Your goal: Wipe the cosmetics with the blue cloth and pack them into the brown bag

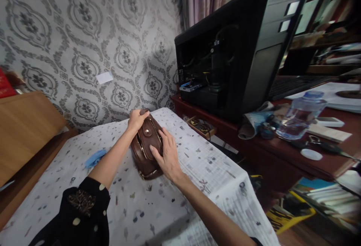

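A brown leather bag (144, 146) with gold zippers and a snap tab lies on the white patterned cloth (158, 208) covering the table. My left hand (136, 121) is closed around its far end, thumb on top; the fingers' undersides are hidden. Against the bag's right side rests my right hand (169, 159), with thumb and fingers spread over the leather. One zipper on the near left part looks partly parted, but the inside cannot be made out. To the left, a crumpled blue cloth (95, 158) sits beside my left forearm.
On the right, a dark red desk (284, 163) carries a black computer case (222, 62) and a clear plastic bottle (303, 114). A small drawer (201, 126) stands pulled out below the case. A wooden board (28, 129) borders the left side; a patterned wall closes off the back.
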A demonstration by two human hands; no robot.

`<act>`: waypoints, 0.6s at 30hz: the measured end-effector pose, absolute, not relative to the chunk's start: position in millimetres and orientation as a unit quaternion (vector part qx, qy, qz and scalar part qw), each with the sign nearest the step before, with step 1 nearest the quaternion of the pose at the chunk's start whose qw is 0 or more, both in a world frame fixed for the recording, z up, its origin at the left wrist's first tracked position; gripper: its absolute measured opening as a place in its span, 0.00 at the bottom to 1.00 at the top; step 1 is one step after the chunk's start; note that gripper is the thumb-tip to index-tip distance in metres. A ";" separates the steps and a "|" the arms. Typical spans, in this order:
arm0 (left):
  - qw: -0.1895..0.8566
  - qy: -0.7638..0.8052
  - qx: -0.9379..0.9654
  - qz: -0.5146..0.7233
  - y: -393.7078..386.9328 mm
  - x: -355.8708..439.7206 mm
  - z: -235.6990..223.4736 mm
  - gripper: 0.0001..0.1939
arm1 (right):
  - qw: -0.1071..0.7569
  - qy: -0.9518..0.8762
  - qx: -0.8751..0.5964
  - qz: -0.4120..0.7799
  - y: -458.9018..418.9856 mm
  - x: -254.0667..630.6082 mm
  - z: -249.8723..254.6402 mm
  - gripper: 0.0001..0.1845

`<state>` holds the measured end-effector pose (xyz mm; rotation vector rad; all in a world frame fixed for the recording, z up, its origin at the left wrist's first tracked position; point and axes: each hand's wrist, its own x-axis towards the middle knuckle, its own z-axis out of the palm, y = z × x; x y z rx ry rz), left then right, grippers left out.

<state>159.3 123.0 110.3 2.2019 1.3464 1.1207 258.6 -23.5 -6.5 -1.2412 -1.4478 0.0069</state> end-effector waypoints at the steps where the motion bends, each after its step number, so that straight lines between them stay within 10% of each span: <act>1: 0.153 0.474 0.778 0.383 121.2 158.9 112.6 0.16 | 0.580 -0.619 -0.529 0.007 -23.7 259.3 -6.4 0.31; 18: -0.133 0.500 0.817 0.254 23.6 165.6 93.9 0.13 | 0.612 -0.612 -0.497 0.067 -23.1 268.6 -14.6 0.33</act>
